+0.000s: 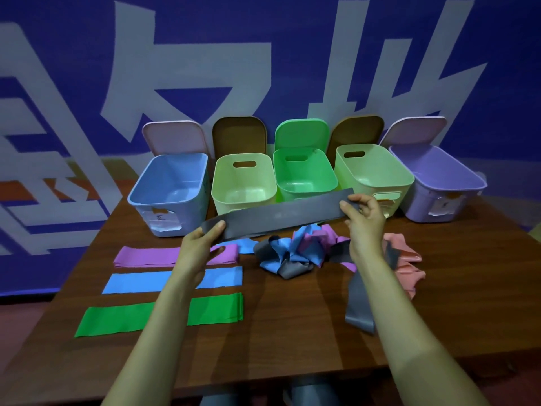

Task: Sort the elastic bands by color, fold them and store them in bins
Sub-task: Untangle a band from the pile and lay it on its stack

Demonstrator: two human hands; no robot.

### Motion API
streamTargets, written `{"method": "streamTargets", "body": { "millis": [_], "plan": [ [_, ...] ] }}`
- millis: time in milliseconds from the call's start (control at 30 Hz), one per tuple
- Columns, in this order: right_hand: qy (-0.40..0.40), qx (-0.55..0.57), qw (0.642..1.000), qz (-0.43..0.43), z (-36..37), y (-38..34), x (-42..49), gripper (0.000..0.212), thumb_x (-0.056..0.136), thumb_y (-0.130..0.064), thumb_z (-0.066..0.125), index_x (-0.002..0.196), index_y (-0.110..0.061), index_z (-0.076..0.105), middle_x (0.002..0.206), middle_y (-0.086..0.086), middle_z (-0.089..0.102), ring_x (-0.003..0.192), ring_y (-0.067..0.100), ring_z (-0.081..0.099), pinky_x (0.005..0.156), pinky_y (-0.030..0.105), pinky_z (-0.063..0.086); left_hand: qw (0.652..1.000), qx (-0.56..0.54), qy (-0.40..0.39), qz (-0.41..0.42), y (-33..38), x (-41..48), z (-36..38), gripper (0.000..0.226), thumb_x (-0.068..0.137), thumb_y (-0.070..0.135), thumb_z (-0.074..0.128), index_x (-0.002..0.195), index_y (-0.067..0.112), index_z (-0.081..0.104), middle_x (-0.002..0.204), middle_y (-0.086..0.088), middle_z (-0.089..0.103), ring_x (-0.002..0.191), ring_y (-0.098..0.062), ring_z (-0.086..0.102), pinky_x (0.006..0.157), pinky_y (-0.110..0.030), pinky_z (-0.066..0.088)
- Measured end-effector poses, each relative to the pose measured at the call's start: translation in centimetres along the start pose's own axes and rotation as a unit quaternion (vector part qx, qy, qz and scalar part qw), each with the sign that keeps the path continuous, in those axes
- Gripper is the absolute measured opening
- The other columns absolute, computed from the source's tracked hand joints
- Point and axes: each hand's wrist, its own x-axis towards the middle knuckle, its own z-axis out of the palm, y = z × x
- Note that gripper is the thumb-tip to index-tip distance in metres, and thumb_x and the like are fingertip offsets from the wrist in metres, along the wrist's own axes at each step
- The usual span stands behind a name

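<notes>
A grey elastic band (281, 215) is stretched flat in the air above the table, just in front of the bins. My left hand (202, 240) pinches its left end and my right hand (364, 218) pinches its right end. Below it lies a tangled pile of blue, grey and purple bands (292, 250). Pink bands (405, 259) lie to the right of the pile. A second grey band (358, 303) trails toward me under my right forearm. Flat on the left lie a purple band (146, 256), a blue band (137, 282) and a green band (117, 319).
Several open bins stand in a row at the table's back: blue (169, 194), pale yellow (243, 186), green (304, 174), pale green (374, 174) and purple (442, 189). Lids lean on the blue wall behind them. The wooden table (292, 361) reaches my knees.
</notes>
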Motion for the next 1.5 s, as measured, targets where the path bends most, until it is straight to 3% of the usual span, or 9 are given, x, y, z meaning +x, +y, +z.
{"method": "streamTargets", "body": {
  "millis": [233,367,467,567,767,867,1067,1300,1500],
  "plan": [
    [-0.021,-0.084,0.996,-0.017,0.3,1.9,-0.7,0.029,0.082,0.003,0.059,0.076,-0.025,0.06,0.083,-0.007,0.06,0.084,0.014,0.056,0.072,0.029,0.046,0.995,0.041,0.042,0.081,-0.8,0.3,-2.1,0.009,0.088,0.01,0.062,0.096,0.006,0.061,0.087,-0.007,0.066,0.078,-0.016,0.063,0.063,-0.019,0.057],
    [-0.055,-0.18,0.982,-0.003,-0.1,4.1,-2.4,0.025,0.082,0.002,0.052,0.086,-0.022,0.059,0.097,0.003,0.06,0.091,0.019,0.055,0.07,0.023,0.045,0.991,0.099,0.053,0.077,-2.2,0.1,-3.8,0.009,0.091,0.007,0.058,0.1,0.007,0.059,0.087,-0.005,0.066,0.077,-0.016,0.064,0.063,-0.019,0.057],
    [-0.066,-0.218,0.974,0.006,-0.8,6.1,-4.0,0.029,0.081,0.001,0.053,0.08,-0.028,0.056,0.103,0.008,0.061,0.097,0.025,0.056,0.079,0.031,0.044,0.989,0.12,0.066,0.061,-3.5,-0.3,-4.9,0.011,0.086,-0.001,0.061,0.09,0.01,0.06,0.082,-0.007,0.063,0.074,-0.019,0.061,0.058,-0.017,0.055],
    [-0.102,-0.289,0.951,0.028,-2.1,7.6,-6.3,0.023,0.081,-0.005,0.057,0.084,-0.027,0.056,0.101,0.01,0.06,0.088,0.025,0.057,0.072,0.031,0.043,0.983,0.146,0.1,0.052,-4.5,-1.2,-6.5,0.013,0.085,-0.003,0.063,0.095,0.005,0.059,0.085,-0.012,0.061,0.068,-0.018,0.059,0.054,-0.017,0.054],
    [-0.251,-0.354,0.9,0.049,-2.4,9.5,-12.0,0.02,0.081,-0.011,0.067,0.075,-0.029,0.06,0.08,-0.006,0.062,0.07,0.005,0.054,0.062,0.02,0.042,0.945,0.26,0.193,0.05,-6.6,-2.5,-13.2,0.027,0.082,0.004,0.069,0.106,0.008,0.058,0.1,-0.02,0.065,0.089,-0.035,0.063,0.079,-0.047,0.052],
    [-0.322,-0.341,0.882,0.047,-1.1,9.5,-13.9,0.016,0.083,-0.016,0.068,0.072,-0.027,0.067,0.074,-0.014,0.066,0.071,-0.005,0.056,0.061,0.01,0.041,0.927,0.282,0.242,0.049,-7.3,-3.9,-16.8,0.024,0.081,0.005,0.069,0.103,0.01,0.059,0.099,-0.013,0.064,0.093,-0.031,0.062,0.082,-0.047,0.051],
    [-0.435,-0.339,0.834,0.038,2.0,9.9,-18.0,0.018,0.081,-0.019,0.071,0.071,-0.033,0.066,0.068,-0.009,0.061,0.065,0.001,0.052,0.059,0.012,0.038,0.896,0.314,0.311,0.031,-8.2,-6.5,-22.6,0.023,0.08,0.008,0.069,0.101,0.012,0.062,0.099,-0.015,0.067,0.096,-0.032,0.063,0.086,-0.046,0.05],
    [-0.457,-0.432,0.777,-0.038,4.4,10.9,-20.1,0.016,0.083,-0.025,0.065,0.075,-0.038,0.06,0.073,-0.018,0.058,0.083,0.009,0.051,0.081,0.031,0.045,0.874,0.364,0.322,0.008,-8.5,-7.4,-24.6,0.027,0.08,0.0,0.066,0.107,-0.001,0.062,0.106,-0.024,0.065,0.101,-0.037,0.059,0.083,-0.04,0.042],
    [-0.421,-0.454,0.783,-0.053,4.3,11.5,-20.4,0.017,0.084,-0.024,0.063,0.074,-0.037,0.058,0.074,-0.017,0.057,0.083,0.009,0.05,0.082,0.036,0.046,0.88,0.341,0.331,0.013,-9.2,-7.4,-24.7,0.024,0.08,0.005,0.069,0.103,0.003,0.062,0.1,-0.019,0.066,0.097,-0.034,0.061,0.08,-0.037,0.043]
  ]
}}
